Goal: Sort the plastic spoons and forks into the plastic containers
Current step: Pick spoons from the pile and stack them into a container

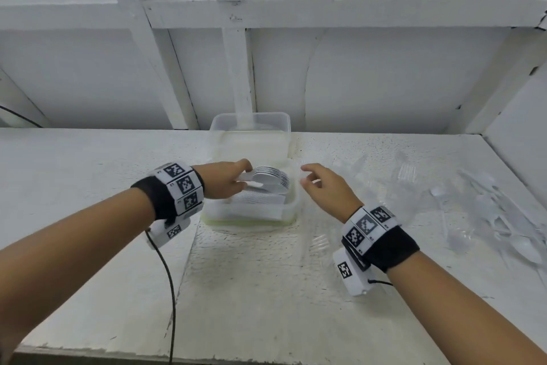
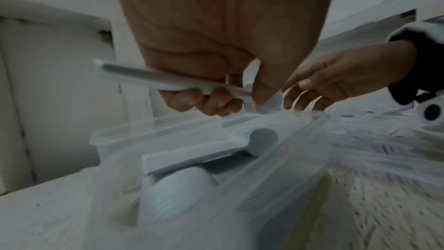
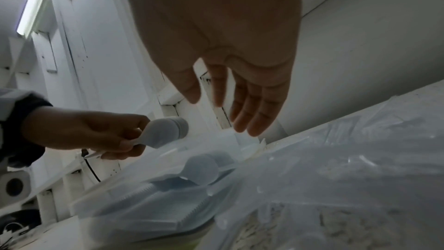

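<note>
Two plastic containers (image 1: 250, 124) stand on the table, and two hands (image 1: 225, 179) show; loose cutlery (image 1: 488, 216) is uncountable.

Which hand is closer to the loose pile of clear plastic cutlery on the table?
Right. The right hand hovers open just left of the loose clear plastic cutlery pile; the left hand is farther, gripping stacked white spoons.

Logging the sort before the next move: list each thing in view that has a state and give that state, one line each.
left hand: grips a nested stack of white spoons by the handles, above the near container
right hand: fingers relaxed, holds nothing
near container: lid off, spoon stacks lying inside
far container: lid off, contents unclear
loose cutlery: scattered unsorted on the table, right side
</note>
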Available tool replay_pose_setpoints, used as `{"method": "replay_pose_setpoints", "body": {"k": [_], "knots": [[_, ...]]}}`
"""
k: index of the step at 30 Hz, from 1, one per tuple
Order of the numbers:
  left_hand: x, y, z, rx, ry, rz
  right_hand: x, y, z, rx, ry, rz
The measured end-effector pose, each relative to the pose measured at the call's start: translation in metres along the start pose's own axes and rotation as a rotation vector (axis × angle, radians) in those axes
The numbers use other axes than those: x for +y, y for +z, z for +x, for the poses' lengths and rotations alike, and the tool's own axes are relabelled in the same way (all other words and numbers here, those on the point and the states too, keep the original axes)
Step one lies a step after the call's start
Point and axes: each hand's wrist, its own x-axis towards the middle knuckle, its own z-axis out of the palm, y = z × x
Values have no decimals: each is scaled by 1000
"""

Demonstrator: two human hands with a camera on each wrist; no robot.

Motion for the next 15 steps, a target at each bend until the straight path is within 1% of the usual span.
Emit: {"method": "replay_pose_setpoints", "body": {"k": [4, 9, 11, 13, 15], "knots": [[2, 9, 16, -50, 25, 119, 1, 9, 11, -14, 79, -41], [5, 20, 26, -63, 58, 212, 3, 18, 14, -33, 84, -85], [6, 20, 29, -50, 67, 292, 4, 20, 14, -31, 86, -84], [9, 20, 30, -9, 74, 377, 4, 22, 13, -23, 87, -71], [10, 21, 33, 38, 71, 351, 4, 23, 13, -12, 87, -59]]}}
